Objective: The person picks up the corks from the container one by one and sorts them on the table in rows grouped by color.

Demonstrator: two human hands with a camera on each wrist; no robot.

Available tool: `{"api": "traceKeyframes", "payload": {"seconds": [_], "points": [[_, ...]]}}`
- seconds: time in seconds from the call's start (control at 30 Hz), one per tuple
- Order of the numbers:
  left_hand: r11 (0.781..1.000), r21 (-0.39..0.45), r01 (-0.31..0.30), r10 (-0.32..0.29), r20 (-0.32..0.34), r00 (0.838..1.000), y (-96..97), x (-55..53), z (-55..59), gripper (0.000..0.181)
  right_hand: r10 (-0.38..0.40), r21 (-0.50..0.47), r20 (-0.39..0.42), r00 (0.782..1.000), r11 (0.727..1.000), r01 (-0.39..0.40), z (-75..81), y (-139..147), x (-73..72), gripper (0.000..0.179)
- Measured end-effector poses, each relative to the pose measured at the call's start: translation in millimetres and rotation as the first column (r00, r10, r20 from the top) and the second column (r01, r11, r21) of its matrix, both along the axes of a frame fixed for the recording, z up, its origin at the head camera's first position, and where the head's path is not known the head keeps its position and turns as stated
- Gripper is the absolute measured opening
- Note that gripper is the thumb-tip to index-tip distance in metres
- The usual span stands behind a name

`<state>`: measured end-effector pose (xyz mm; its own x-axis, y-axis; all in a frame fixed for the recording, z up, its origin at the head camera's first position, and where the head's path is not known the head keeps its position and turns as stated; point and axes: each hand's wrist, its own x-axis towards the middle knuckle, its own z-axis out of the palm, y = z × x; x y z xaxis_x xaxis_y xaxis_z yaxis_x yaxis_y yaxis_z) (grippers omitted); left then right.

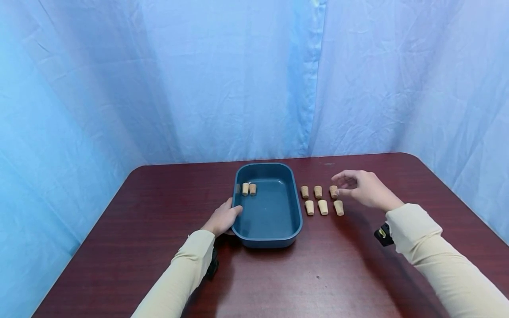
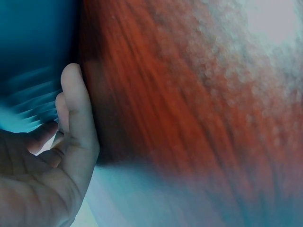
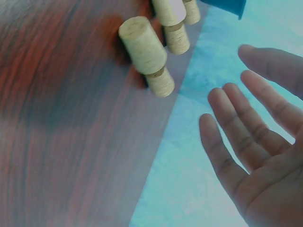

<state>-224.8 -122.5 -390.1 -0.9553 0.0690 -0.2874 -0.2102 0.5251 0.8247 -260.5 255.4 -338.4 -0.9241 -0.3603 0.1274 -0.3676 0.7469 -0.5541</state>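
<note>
A deep blue rectangular tray (image 1: pixel 267 243) stands on the table. At its left wall, my left hand (image 1: pixel 223 218) grips the side, the thumb over the rim and the fingers along the outside; in the left wrist view those fingers (image 2: pixel 78 113) lie against the tray. Two cork stoppers (image 1: pixel 252 190) stand inside, near the left wall. To the right of the tray, several more stoppers (image 1: pixel 323 207) form two short rows. My right hand (image 1: pixel 367 189) hovers by the right end of the back row, overlapping the end stopper (image 1: pixel 333 191); its fingers (image 3: pixel 236 137) are spread, holding nothing.
The dark red wooden table (image 1: pixel 167 194) has rounded back corners. Light blue curtains (image 1: pixel 230 79) hang behind it and at both sides. A small dark device (image 1: pixel 384 235) is worn at the right wrist.
</note>
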Motion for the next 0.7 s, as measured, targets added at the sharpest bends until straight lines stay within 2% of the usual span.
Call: {"api": "traceKeyframes", "payload": {"seconds": [0.3,0.7], "points": [[1.000,-0.005,0.007,-0.007,-0.010,1.000,-2.0,4.4,3.1,0.059,-0.027,-0.064,-0.089,0.996,0.998,0.021,11.6,-14.4,0.0,0.022],[1.000,0.000,0.009,-0.009,-0.005,1.000,-1.7,4.0,3.8,0.060,0.020,-0.085,-0.098,0.995,0.996,-0.028,27.1,-43.1,-7.8,0.022]]}}
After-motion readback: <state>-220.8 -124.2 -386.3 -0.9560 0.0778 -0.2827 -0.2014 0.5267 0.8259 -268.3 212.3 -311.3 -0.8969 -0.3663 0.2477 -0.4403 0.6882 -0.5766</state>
